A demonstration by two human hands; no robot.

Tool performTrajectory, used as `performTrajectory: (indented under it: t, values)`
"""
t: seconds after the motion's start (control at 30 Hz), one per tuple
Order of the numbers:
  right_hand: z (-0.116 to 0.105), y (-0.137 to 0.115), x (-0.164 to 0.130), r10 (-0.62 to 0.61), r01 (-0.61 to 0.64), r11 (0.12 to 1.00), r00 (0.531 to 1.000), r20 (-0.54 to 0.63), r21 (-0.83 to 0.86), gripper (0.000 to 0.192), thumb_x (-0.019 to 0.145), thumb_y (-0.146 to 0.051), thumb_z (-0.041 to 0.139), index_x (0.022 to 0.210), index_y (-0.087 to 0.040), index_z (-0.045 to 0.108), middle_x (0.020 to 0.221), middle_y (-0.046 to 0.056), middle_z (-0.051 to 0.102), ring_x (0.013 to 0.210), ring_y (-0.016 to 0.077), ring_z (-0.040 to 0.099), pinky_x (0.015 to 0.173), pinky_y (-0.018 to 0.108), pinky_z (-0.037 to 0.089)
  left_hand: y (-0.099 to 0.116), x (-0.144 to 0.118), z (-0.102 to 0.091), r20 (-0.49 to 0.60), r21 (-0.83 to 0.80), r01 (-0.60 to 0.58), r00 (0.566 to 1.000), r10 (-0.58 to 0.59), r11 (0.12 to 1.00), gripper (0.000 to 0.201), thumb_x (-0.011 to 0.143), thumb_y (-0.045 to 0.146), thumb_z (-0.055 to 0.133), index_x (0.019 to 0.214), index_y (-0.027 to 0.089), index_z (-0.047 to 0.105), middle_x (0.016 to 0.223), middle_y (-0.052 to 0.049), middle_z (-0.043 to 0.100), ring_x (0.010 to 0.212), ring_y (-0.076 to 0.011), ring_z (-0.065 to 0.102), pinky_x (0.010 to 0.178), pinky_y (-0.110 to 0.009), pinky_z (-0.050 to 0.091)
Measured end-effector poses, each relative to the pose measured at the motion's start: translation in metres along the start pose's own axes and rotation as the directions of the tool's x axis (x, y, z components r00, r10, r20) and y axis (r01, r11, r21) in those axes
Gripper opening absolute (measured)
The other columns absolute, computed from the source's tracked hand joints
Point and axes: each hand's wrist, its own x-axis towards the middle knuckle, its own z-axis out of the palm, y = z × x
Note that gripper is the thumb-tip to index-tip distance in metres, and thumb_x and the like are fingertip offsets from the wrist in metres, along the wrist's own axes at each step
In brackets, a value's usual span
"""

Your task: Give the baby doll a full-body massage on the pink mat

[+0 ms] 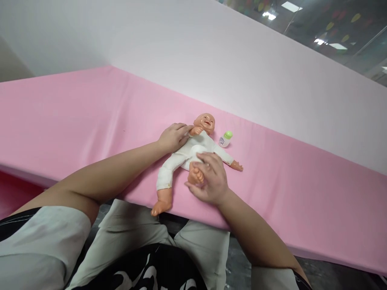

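A baby doll [199,141] lies on its back, its head away from me. Its body is white cloth; the head, hands and feet are skin-toned plastic. At the doll's left-side arm, my left hand [174,137] is closed, its fingers over that arm near the plastic hand. My right hand [213,177] curls round the raised leg, with the doll's foot [196,175] showing between thumb and fingers. The other leg [165,179] stretches toward the table's front edge. Beside the doll's shoulder lies a small clear bottle [224,140] with a green cap.
A pink cover [302,193] is spread over the long table. Behind it rises a white wall [187,52], with a glass pane [320,28] at upper right. The table's front edge is close to my lap.
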Motion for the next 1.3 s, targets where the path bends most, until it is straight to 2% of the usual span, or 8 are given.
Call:
performTrajectory:
  t: [0.2, 0.37, 0.5, 0.63, 0.8, 1.03, 1.2, 1.3]
  values:
    - [0.008, 0.027, 0.002, 0.309, -0.306, 0.951, 0.947, 0.091, -0.047, 0.044, 0.089, -0.029, 0.07, 0.131, -0.023, 0.06, 0.152, 0.018, 0.057, 0.144, 0.0343, 0.053, 0.12, 0.061, 0.044, 0.0, 0.001, 0.005, 0.092, 0.054, -0.089, 0.992, 0.084, 0.995, 0.048, 0.098, 0.031, 0.053, 0.143, 0.033, 0.07, 0.14, -0.01, 0.069, 0.133, -0.0318, 0.059, 0.117, -0.051, 0.044]
    - [0.007, 0.021, 0.003, 0.233, -0.228, 0.971, 0.97, 0.071, -0.065, 0.041, 0.087, -0.027, 0.068, 0.127, -0.024, 0.061, 0.148, 0.016, 0.06, 0.14, 0.0346, 0.055, 0.118, 0.061, 0.045, -0.005, 0.0, 0.003, 0.05, 0.021, -0.067, 0.997, 0.066, 0.998, 0.05, 0.099, 0.034, 0.052, 0.147, 0.031, 0.066, 0.136, -0.01, 0.07, 0.128, -0.0316, 0.062, 0.113, -0.048, 0.048]
    - [0.003, 0.0, 0.003, 0.111, -0.107, 0.99, 0.993, 0.044, -0.091, 0.031, 0.08, -0.03, 0.074, 0.11, -0.025, 0.067, 0.122, 0.013, 0.07, 0.12, 0.0352, 0.062, 0.107, 0.058, 0.05, -0.015, 0.002, -0.002, -0.031, -0.126, 0.149, 0.988, -0.154, 0.981, 0.054, 0.095, 0.034, 0.06, 0.149, 0.027, 0.062, 0.13, -0.01, 0.073, 0.111, -0.029, 0.07, 0.102, -0.043, 0.054]
    - [0.004, -0.018, 0.0, -0.012, 0.01, 1.0, 0.978, 0.209, 0.011, 0.022, 0.08, -0.036, 0.075, 0.096, -0.025, 0.067, 0.102, 0.009, 0.07, 0.098, 0.0293, 0.062, 0.094, 0.05, 0.052, -0.037, 0.008, -0.001, -0.037, -0.353, 0.459, 0.864, -0.503, 0.815, 0.066, 0.092, 0.033, 0.069, 0.155, 0.028, 0.049, 0.125, -0.008, 0.073, 0.095, -0.0235, 0.074, 0.086, -0.035, 0.058]
    - [0.013, -0.023, -0.003, -0.17, 0.107, 0.983, 0.845, 0.507, 0.152, 0.029, 0.087, -0.05, 0.072, 0.086, -0.023, 0.064, 0.084, 0.005, 0.064, 0.083, 0.0233, 0.054, 0.079, 0.04, 0.049, -0.073, 0.016, -0.002, -0.044, -0.522, 0.611, 0.678, -0.734, 0.596, 0.077, 0.092, 0.029, 0.071, 0.159, 0.023, 0.033, 0.141, -0.013, 0.063, 0.095, -0.0202, 0.073, 0.085, -0.035, 0.058]
    - [0.013, -0.013, -0.001, -0.17, 0.041, 0.973, 0.791, 0.588, 0.226, 0.059, 0.076, -0.078, 0.079, 0.085, -0.022, 0.064, 0.082, 0.003, 0.065, 0.08, 0.0206, 0.056, 0.076, 0.036, 0.048, -0.079, 0.011, -0.018, -0.104, -0.111, 0.618, 0.771, -0.628, 0.778, 0.067, 0.09, 0.036, 0.066, 0.152, 0.015, 0.049, 0.149, -0.02, 0.056, 0.139, -0.0392, 0.054, 0.119, -0.052, 0.041]
    - [0.004, 0.015, -0.002, 0.166, -0.288, 0.92, 0.9, 0.402, 0.266, 0.043, 0.094, -0.061, 0.069, 0.078, -0.022, 0.061, 0.074, 0.0, 0.065, 0.068, 0.0154, 0.058, 0.068, 0.03, 0.046, -0.075, 0.009, -0.017, -0.07, 0.021, 0.618, 0.785, -0.615, 0.786, 0.081, 0.082, 0.045, 0.069, 0.155, 0.017, 0.048, 0.154, -0.024, 0.049, 0.144, -0.0473, 0.045, 0.119, -0.06, 0.039]
    - [-0.003, 0.042, -0.003, 0.491, -0.514, 0.858, 0.825, 0.281, 0.011, 0.037, 0.101, -0.046, 0.06, 0.072, -0.022, 0.058, 0.07, 0.0, 0.064, 0.068, 0.0168, 0.058, 0.066, 0.03, 0.042, -0.076, 0.008, -0.016, -0.074, 0.061, 0.62, 0.784, -0.616, 0.782, 0.083, 0.079, 0.047, 0.07, 0.154, 0.018, 0.05, 0.16, -0.025, 0.045, 0.148, -0.0505, 0.04, 0.121, -0.065, 0.034]
